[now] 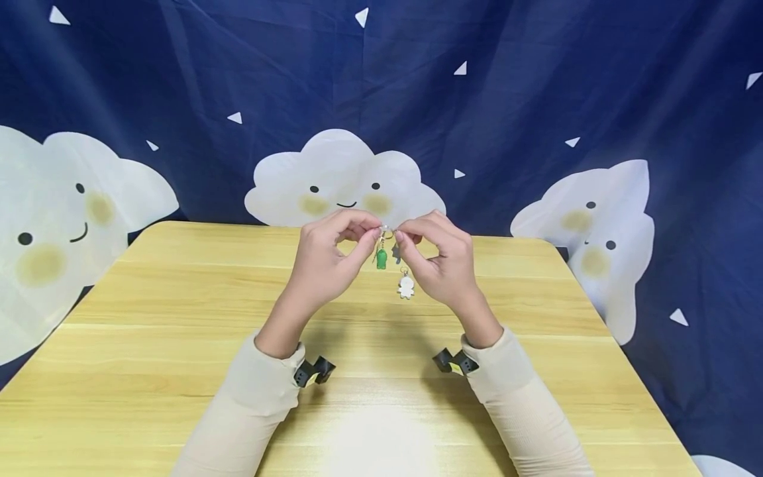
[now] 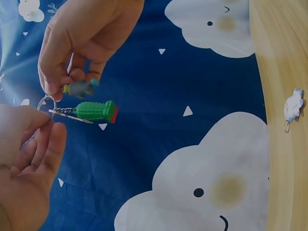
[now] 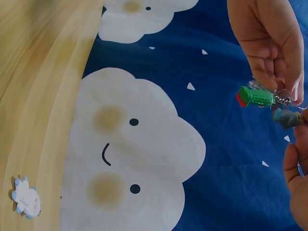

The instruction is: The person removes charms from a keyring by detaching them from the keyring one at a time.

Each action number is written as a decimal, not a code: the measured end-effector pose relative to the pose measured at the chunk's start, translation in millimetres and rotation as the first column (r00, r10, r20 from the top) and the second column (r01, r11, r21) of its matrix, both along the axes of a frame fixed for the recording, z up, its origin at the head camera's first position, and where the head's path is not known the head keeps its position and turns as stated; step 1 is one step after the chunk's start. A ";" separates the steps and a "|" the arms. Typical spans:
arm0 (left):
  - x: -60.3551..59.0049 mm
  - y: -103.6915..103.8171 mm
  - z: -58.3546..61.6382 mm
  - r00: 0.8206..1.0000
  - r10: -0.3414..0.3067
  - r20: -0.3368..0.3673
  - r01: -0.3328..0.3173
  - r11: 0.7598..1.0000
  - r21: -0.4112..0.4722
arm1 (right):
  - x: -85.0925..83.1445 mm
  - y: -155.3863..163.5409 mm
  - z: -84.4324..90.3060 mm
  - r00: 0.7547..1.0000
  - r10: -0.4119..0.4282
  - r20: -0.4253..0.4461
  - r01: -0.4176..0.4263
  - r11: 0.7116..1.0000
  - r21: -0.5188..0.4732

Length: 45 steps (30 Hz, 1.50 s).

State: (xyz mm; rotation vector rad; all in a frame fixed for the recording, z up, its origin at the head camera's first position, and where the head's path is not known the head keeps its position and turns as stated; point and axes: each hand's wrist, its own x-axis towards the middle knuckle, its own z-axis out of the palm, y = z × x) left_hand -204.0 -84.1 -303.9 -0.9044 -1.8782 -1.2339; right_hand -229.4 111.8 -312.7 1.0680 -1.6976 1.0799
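My left hand (image 1: 326,260) pinches a metal key ring (image 2: 47,98) between thumb and forefinger, above the far part of the table. From the ring, on a short chain, hangs a green charm (image 2: 95,110) with a red end, seen sideways in the wrist views. Beside it is a thin clear or silvery piece, its kind unclear. My right hand (image 1: 444,262) faces the left one and pinches the yellow top of a small grey charm (image 3: 288,119) with a blue tip, close beside the ring. A white figure charm (image 1: 406,287) with pale blue limbs and its own small ring lies apart on the table.
The wooden table (image 1: 197,344) stretches under both arms, with a bright glare near its front edge. Behind it hangs a dark blue curtain (image 1: 512,119) printed with smiling clouds and white triangles. Small black cameras (image 1: 314,371) sit on both wrists.
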 end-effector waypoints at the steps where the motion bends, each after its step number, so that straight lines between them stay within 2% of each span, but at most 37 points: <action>1: 0.2 -0.3 0.3 1.000 0.012 -0.015 -0.012 1.000 0.003 | 0.0 -0.4 0.0 1.000 0.000 0.000 0.000 1.000 0.004; 7: 0.2 -2.4 1.0 0.993 0.064 -0.095 -0.068 0.997 -0.040 | -0.7 -1.0 -1.2 1.000 0.000 -0.009 0.000 1.000 0.019; 11: 0.5 -2.2 1.8 0.988 0.066 -0.139 -0.078 0.993 -0.087 | -1.1 -0.6 -1.7 1.000 -0.004 -0.012 0.005 1.000 0.028; 17: 2.2 -0.2 3.7 0.987 0.062 -0.147 -0.079 0.991 -0.111 | -0.9 0.5 -1.3 1.000 -0.008 -0.015 0.008 1.000 0.023; 22: 2.7 1.2 2.4 0.995 0.054 -0.083 -0.060 0.996 -0.069 | -0.6 0.0 -0.3 1.000 -0.005 -0.026 0.005 1.000 0.004; 26: 1.9 1.8 -0.6 0.999 -0.003 0.033 0.002 1.000 0.007 | -0.3 -0.7 0.4 0.999 0.001 -0.039 -0.001 1.000 -0.019; 29: 1.5 2.0 -1.9 0.989 -0.073 0.128 0.064 0.996 0.069 | 0.0 -0.9 0.8 0.999 -0.001 -0.043 0.000 0.999 -0.032; 32: 1.8 2.2 -1.8 0.981 -0.108 0.162 0.091 0.990 0.112 | 0.2 -1.2 0.9 0.999 0.001 -0.042 -0.003 0.999 -0.039; 35: 2.2 2.1 -0.8 0.988 -0.092 0.124 0.076 0.990 0.122 | 0.2 -1.6 0.9 0.999 0.010 -0.040 -0.011 0.999 -0.035; 39: 1.4 1.4 0.2 1.000 -0.014 0.020 0.013 0.998 0.066 | -0.2 -2.1 0.7 0.999 0.016 -0.043 -0.017 1.000 -0.025; 42: 0.9 0.2 1.1 0.997 0.043 -0.057 -0.043 0.999 -0.001 | -0.3 -2.5 0.5 0.999 0.010 -0.045 -0.011 1.000 -0.021; 45: 1.0 -0.8 2.0 0.992 0.071 -0.104 -0.075 0.996 -0.042 | -0.3 -2.7 0.0 0.999 0.005 -0.043 -0.006 1.000 -0.018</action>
